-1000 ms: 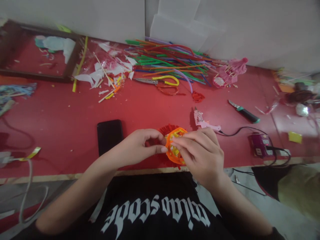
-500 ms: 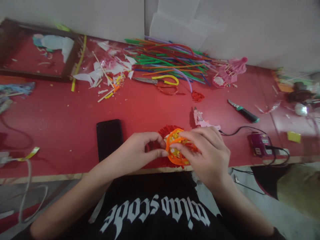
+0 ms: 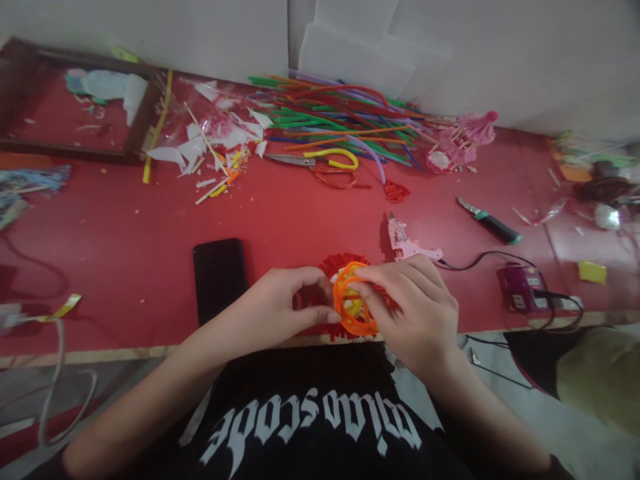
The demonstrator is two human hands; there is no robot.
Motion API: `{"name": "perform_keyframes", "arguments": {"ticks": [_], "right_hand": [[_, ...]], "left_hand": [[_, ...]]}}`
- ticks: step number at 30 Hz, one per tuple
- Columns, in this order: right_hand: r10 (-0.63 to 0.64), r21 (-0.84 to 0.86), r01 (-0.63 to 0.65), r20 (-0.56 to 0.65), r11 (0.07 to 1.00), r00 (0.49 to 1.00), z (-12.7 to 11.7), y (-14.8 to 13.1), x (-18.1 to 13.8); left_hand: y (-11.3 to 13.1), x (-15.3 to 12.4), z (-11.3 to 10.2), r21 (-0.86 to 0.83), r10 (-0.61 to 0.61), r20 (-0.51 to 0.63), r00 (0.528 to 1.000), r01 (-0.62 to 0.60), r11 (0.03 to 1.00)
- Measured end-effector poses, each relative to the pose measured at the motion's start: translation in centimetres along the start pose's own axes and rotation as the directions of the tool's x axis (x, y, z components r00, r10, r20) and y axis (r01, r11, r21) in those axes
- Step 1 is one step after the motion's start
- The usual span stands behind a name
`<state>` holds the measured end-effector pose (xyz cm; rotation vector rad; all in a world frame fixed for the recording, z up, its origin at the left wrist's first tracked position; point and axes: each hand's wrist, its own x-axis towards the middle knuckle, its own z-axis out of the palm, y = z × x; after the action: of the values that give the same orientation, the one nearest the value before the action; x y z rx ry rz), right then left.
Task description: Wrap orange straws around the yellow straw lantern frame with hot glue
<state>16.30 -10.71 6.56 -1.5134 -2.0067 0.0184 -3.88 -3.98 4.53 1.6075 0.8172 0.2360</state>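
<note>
Near the table's front edge lies a round craft piece with a red fringe point(image 3: 339, 261). An orange pipe-cleaner ring point(image 3: 345, 321) with yellow bits inside sits over it. My left hand point(image 3: 287, 300) pinches the ring's left edge between thumb and fingertips. From the right, my right hand point(image 3: 417, 303) has thumb and index finger closed on an orange pipe-cleaner strand across the ring's upper part. The fingers hide the piece's right side. A pink glue gun point(image 3: 407, 245) lies just beyond my right hand.
A black phone point(image 3: 220, 277) lies to the left. Behind are scissors point(image 3: 320, 161), a heap of pipe cleaners point(image 3: 340, 120), paper scraps point(image 3: 230, 133) and a wooden frame point(image 3: 137, 127). A knife point(image 3: 493, 223) and a purple power socket block point(image 3: 525, 288) with cables are at the right.
The orange strand and ring have shifted slightly under my fingers, and the ring looks a little more tilted. Both hands keep their pinch, with my right fingers closer to the ring's top.
</note>
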Motion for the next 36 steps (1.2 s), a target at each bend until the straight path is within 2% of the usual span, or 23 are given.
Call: {"name": "perform_keyframes", "arguments": {"ticks": [9,13,23,31,36], "right_hand": [[0.043,-0.025,-0.042,0.016,0.999,0.999,0.08,-0.23,0.04],[0.038,-0.021,-0.037,0.031,0.999,0.999,0.08,-0.36,-0.03],[0.085,0.006,-0.085,0.058,0.996,0.995,-0.07,-0.49,-0.24],[0.071,-0.041,-0.069,0.049,0.997,0.996,-0.08,-0.34,-0.36],[0.088,-0.008,-0.087,0.063,0.996,0.994,0.05,-0.32,0.08]], "left_hand": [[0.16,0.01,0.11,0.011,-0.002,-0.009,1.0,0.003,1.0],[-0.06,-0.02,0.26,-0.054,-0.047,-0.031,0.998,0.046,0.997],[0.19,-0.03,0.28,-0.132,-0.039,0.031,0.999,0.043,0.99],[0.26,0.14,0.24,-0.058,-0.017,-0.009,1.0,0.016,0.998],[-0.1,0.32,0.34,-0.022,0.056,-0.116,0.992,-0.059,0.998]]}}
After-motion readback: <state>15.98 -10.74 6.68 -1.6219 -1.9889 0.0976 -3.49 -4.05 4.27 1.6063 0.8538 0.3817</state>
